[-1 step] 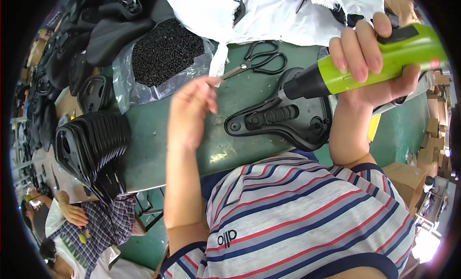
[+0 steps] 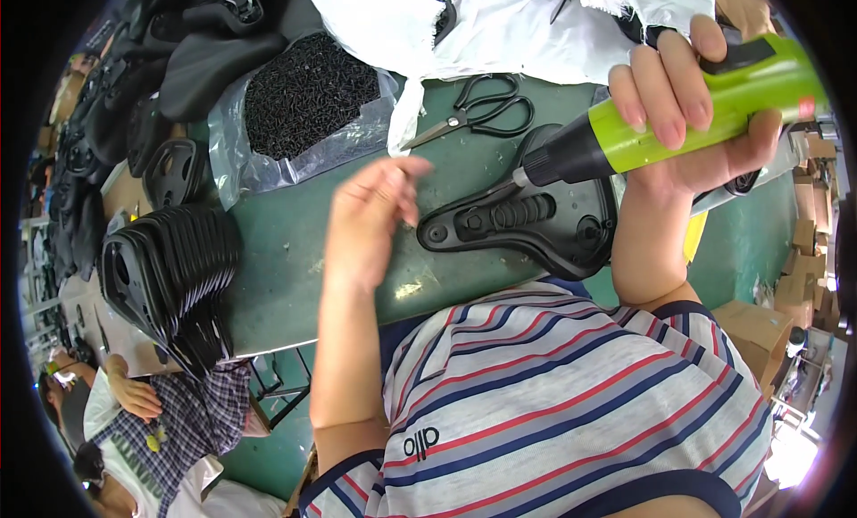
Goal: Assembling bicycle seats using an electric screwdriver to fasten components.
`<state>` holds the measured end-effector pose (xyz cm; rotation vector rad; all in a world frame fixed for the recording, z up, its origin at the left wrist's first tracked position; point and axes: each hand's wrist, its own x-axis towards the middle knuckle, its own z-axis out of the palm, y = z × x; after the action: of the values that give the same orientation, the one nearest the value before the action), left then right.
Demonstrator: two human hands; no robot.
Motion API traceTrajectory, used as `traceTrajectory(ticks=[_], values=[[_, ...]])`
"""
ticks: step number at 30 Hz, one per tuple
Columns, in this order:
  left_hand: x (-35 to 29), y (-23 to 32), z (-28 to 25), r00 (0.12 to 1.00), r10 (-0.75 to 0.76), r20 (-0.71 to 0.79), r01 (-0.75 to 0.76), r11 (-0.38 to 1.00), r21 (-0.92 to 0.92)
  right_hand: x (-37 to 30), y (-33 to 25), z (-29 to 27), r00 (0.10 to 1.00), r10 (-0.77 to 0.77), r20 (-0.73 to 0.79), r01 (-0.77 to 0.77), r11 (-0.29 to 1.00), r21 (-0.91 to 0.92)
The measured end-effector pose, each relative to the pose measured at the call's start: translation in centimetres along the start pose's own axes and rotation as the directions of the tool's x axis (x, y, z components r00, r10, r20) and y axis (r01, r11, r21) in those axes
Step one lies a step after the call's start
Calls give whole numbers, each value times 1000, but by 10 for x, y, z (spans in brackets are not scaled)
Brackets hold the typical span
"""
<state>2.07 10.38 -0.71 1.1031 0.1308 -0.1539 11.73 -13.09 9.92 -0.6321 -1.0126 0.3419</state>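
In my right hand is a lime-green electric screwdriver with a black nose. Its metal tip points down-left over a black bicycle saddle, which lies underside up on the green table. Whether the tip touches the saddle I cannot tell. My left hand is just left of the saddle's narrow end, thumb and fingers pinched together; anything between them is too small to make out. Beyond it lie black-handled scissors. A clear plastic bag nearby holds a heap of small black screws.
To the left stands a stack of black saddle shells, with black saddle covers piled behind. A white woven sack lies along the far side. At lower left a co-worker's hand rests near the table's edge. Cardboard boxes stand at right.
My left hand has shifted right, closer to the saddle's narrow end. The screwdriver has moved very slightly left in my right hand. The saddle stays where it was.
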Motion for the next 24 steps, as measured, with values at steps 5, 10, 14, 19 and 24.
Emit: traceTrajectory(ticks=[5, 10, 14, 19, 24], values=[[-28, -21, 27, 994, -59, 92, 81, 963, -258, 13, 6, 5, 998, 24, 52, -26, 999, 47], [-32, -22, 33, 992, -115, 61, 130, 861, -491, 22, 17, 8, 987, 62, 149, -71, 996, 56], [-35, -19, 35, 976, -218, 25, 196, 812, -550, 21, 21, 9, 987, 65, 146, -75, 995, 67], [-34, -29, 35, 985, -123, 117, 170, 715, -678, 21, 25, 8, 987, 79, 142, -90, 993, 75], [-34, -27, 43, 987, -94, 131, 159, 717, -679, 20, 31, 9, 981, 97, 166, -107, 993, 51]])
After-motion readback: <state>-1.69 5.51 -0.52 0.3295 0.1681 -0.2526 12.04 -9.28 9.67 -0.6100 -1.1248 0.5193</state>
